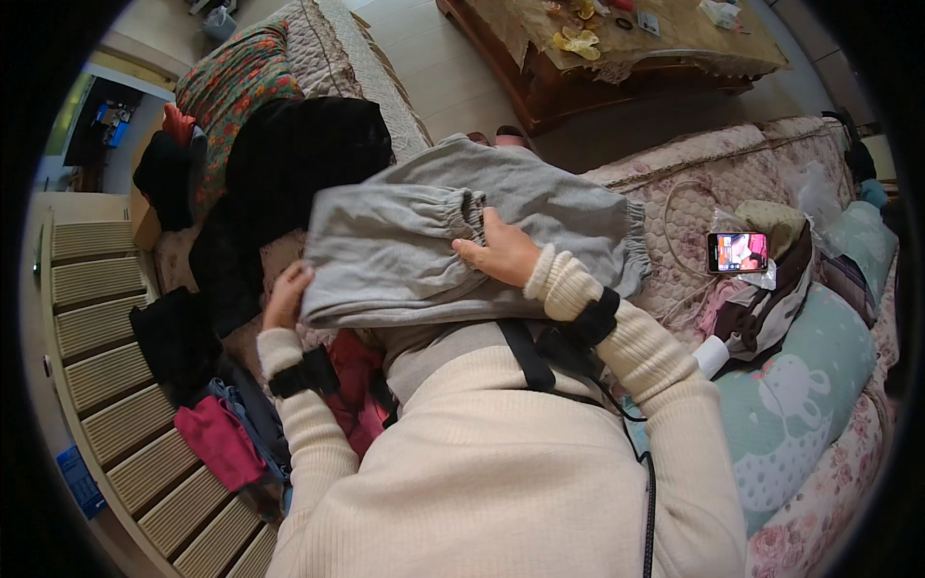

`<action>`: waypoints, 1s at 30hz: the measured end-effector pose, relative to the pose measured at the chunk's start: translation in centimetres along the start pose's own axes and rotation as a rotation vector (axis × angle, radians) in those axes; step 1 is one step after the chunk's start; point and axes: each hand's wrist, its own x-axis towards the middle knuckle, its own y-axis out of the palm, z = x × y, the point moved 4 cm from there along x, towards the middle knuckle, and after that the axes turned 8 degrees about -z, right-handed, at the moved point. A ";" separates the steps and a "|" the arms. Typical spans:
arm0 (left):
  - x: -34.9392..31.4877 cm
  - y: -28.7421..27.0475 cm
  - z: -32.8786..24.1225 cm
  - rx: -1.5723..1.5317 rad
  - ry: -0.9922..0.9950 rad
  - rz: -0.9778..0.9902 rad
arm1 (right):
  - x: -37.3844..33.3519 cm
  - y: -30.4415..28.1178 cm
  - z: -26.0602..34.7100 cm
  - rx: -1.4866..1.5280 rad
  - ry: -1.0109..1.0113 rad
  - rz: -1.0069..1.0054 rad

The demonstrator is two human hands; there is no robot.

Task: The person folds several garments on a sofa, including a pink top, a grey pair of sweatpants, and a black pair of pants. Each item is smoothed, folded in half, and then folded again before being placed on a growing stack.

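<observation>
Grey sweatpants point(405, 255), or a similar soft garment with gathered elastic cuffs, lie partly folded across my lap. My right hand point(503, 252) grips one cuff near the middle, thumb on top and some fingers hidden by the cloth. At the garment's left edge, my left hand point(286, 295) has its fingers curled against the fabric and pinches it; the edge there is slightly blurred. The other gathered cuff point(636, 241) lies to the right on the quilted seat cover.
Black clothes point(303, 144) lie to the left, with a pink folded cloth point(220, 441) nearer me by the slatted backrest point(125, 414). On the right are a lit phone point(738, 252) with a cable and a green cushion point(785, 414). Beyond stands a wooden table point(540, 87).
</observation>
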 end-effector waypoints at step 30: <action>2.0 27.7 -7.4 0.995 0.993 -0.126 | -1.0 -16.8 -23.3 0.272 0.219 -0.759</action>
